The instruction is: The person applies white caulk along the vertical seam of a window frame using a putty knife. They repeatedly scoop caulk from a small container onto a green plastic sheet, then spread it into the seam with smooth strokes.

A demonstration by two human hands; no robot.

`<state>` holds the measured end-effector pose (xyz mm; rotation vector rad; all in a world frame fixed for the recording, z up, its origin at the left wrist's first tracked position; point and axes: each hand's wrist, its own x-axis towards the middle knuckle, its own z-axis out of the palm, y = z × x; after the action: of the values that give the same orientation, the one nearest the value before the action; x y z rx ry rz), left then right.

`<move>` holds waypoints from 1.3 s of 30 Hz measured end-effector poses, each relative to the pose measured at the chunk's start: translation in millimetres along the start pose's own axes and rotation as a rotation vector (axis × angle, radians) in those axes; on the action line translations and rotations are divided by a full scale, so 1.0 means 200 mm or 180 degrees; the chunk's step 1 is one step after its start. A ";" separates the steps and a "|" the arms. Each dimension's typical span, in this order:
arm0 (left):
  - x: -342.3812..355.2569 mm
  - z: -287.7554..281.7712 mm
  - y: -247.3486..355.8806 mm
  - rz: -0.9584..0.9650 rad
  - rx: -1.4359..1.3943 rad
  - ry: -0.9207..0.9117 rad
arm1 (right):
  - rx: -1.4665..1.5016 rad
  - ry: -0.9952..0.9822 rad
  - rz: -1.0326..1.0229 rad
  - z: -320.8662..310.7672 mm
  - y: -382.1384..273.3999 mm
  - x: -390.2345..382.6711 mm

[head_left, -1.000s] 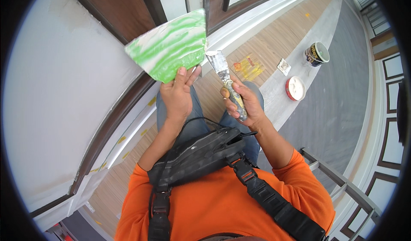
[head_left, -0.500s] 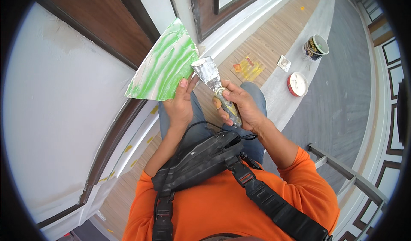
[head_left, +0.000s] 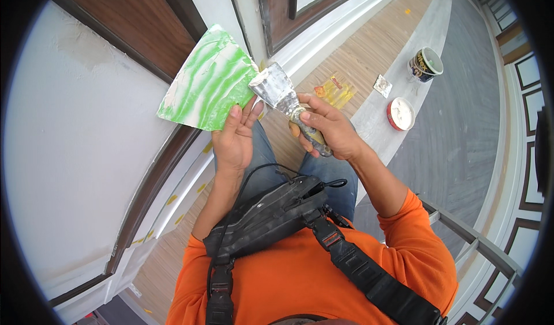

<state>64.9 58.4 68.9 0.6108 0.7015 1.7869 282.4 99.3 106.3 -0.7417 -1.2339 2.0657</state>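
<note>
"Well, what's that green sheet (head_left: pixel 209 84), all white-streaked?"
"Flat, four-sided, its lower corner pinched in the left hand (head_left: pixel 232 146), thumb on top."
"And the metal scraper (head_left: pixel 277 91)?"
"By the sheet's right edge, the right hand's (head_left: pixel 334 130) fingers curled round its crusty handle; white paste (head_left: pixel 259 77) tips it."

The left hand (head_left: pixel 234 143) held a board (head_left: pixel 202 77) at its near right corner. The right hand (head_left: pixel 334 129), right of it, held a scraper (head_left: pixel 277 91), its blade tip at the board's right edge; contact could not be confirmed. Paste (head_left: pixel 259 78) lay on the blade and board. A wall panel (head_left: pixel 86 152) stood left. On the floor to the right, a plastic packet (head_left: pixel 336 94) lay left of a floor strip (head_left: pixel 369 114); a small card (head_left: pixel 382 85) lay on that strip, between packet and bucket (head_left: pixel 419 66). A tub (head_left: pixel 401 115) sat nearer than the bucket. A ladder-like frame (head_left: pixel 470 238) stood near right.
</note>
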 end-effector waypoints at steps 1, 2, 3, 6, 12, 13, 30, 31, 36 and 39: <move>0.00 -0.01 0.00 -0.0063 -0.0062 0.0036 | -0.0050 -0.0025 -0.0065 0.00 0.01 0.01; 0.01 -0.02 -0.01 -0.0125 -0.0124 0.0073 | -0.0101 -0.0052 -0.0129 0.01 0.02 0.01; 0.01 -0.03 -0.01 -0.0187 -0.0185 0.0112 | 0.0034 -0.0048 -0.0066 0.01 0.03 0.00; 0.00 -0.04 -0.01 -0.0248 -0.0232 0.0027 | 0.0268 -0.0029 -0.0027 0.02 0.06 -0.02; -0.06 -0.01 -0.06 -0.0563 0.0100 -0.0384 | -0.0119 0.0248 -0.0343 0.03 -0.04 -0.05; -0.05 -0.01 -0.05 -0.0654 0.0200 -0.0464 | -0.0161 0.0334 -0.0351 0.02 -0.09 -0.07; 0.06 -0.06 -0.15 -0.2023 -0.1927 -0.0758 | -0.0754 0.1097 -0.1015 -0.11 0.00 -0.36; 0.06 -0.05 -0.15 -0.2118 -0.2062 -0.0992 | -0.0714 0.1178 -0.1059 -0.12 -0.03 -0.37; 0.03 0.00 -0.18 -0.2364 -0.2566 -0.1722 | 0.0135 0.0652 -0.0873 -0.21 -0.13 -0.43; 0.06 0.00 -0.19 -0.2566 -0.2982 -0.1614 | 0.0146 0.0368 -0.0595 -0.19 -0.08 -0.42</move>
<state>86.5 80.7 42.2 0.0740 -0.2591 0.9517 368.3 65.2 118.6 -0.6873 -1.1429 1.8672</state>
